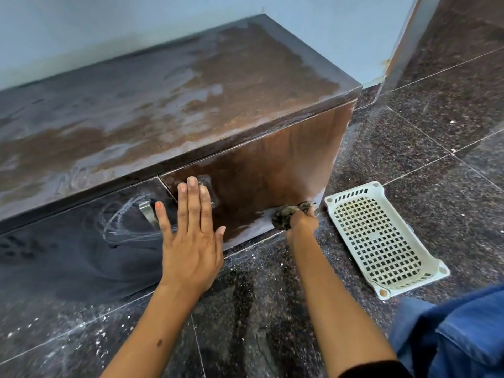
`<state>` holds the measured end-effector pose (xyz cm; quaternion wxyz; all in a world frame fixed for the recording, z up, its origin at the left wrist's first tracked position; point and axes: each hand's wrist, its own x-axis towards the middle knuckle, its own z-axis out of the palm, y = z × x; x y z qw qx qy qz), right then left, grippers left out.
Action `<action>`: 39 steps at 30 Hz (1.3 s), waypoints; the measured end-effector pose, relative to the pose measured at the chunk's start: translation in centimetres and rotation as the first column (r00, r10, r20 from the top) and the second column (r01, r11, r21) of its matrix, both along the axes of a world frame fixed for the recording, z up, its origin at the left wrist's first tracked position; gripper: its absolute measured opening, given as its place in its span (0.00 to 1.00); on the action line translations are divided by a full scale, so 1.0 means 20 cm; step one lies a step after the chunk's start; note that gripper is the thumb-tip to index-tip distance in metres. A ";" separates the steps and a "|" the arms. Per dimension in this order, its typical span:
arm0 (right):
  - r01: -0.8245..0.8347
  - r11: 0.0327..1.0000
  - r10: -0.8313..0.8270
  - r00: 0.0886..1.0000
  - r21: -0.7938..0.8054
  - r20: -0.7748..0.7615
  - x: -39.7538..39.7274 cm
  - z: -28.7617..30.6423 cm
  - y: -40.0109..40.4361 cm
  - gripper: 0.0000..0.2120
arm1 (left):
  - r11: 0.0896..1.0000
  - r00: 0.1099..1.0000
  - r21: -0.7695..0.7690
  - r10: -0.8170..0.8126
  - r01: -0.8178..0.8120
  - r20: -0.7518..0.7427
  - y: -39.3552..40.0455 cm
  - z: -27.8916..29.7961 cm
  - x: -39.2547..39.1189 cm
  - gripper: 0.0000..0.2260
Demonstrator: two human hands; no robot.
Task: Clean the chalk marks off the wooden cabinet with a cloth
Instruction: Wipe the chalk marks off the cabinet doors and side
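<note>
Chalk marks [128, 219]: white loops on the dark left door, around its handle [147, 214].
Left hand [191, 236]: flat, fingers straight, pressed on the cabinet [259, 170] front.
Right hand [302, 221]: clenched around the cloth [286, 214], low on the brown door's right corner.
Basket [381, 241]: on the floor, right of the cabinet.

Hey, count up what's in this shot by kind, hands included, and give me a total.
Hands: 2 (left hand, right hand)
Cloth: 1
Wooden cabinet: 1
Metal door handles: 2 ()
White plastic basket: 1
Total: 7
</note>
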<state>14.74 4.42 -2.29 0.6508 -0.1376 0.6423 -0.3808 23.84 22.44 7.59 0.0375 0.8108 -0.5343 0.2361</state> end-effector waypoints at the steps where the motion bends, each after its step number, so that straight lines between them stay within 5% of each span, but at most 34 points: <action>1: -0.027 1.000 0.027 0.999 0.016 -0.025 0.01 0.01 0.02 0.21 | 1.000 1.000 -0.004 -0.001 0.001 0.001 0.00 0.00 0.00 0.32; 8: 0.090 0.879 -0.185 0.970 -0.468 -0.161 0.15 0.23 0.16 0.24 | 1.000 1.000 -0.008 0.006 -0.006 -0.016 -0.01 -0.01 0.00 0.32; 11: 0.088 0.920 -0.156 0.976 -0.383 -0.151 0.11 0.14 0.10 0.24 | 1.000 1.000 -0.011 -0.005 0.005 -0.027 0.00 -0.01 0.00 0.32; 15: 0.024 0.999 -0.025 0.999 0.032 0.029 0.00 0.03 0.02 0.23 | 1.000 0.999 -0.016 -0.017 0.017 -0.034 0.00 0.00 0.00 0.32; 18: -0.056 0.994 0.054 0.998 0.090 0.021 0.03 0.10 0.10 0.20 | 1.000 1.000 -0.017 -0.013 0.013 -0.025 0.00 -0.01 0.00 0.32; 24: 0.049 0.996 -0.044 0.997 -0.071 0.065 0.27 0.27 0.39 0.23 | 0.999 1.000 -0.031 -0.008 0.008 -0.021 -0.01 -0.02 0.00 0.32; 32: 0.010 0.995 -0.016 0.998 0.096 0.061 0.12 0.06 0.19 0.25 | 0.999 1.000 -0.028 -0.018 0.018 -0.002 0.00 -0.01 0.01 0.33; 39: 0.007 0.962 -0.025 0.998 -0.274 -0.060 0.30 0.21 0.46 0.26 | 0.998 1.000 -0.055 -0.026 0.026 0.014 -0.01 -0.03 0.02 0.35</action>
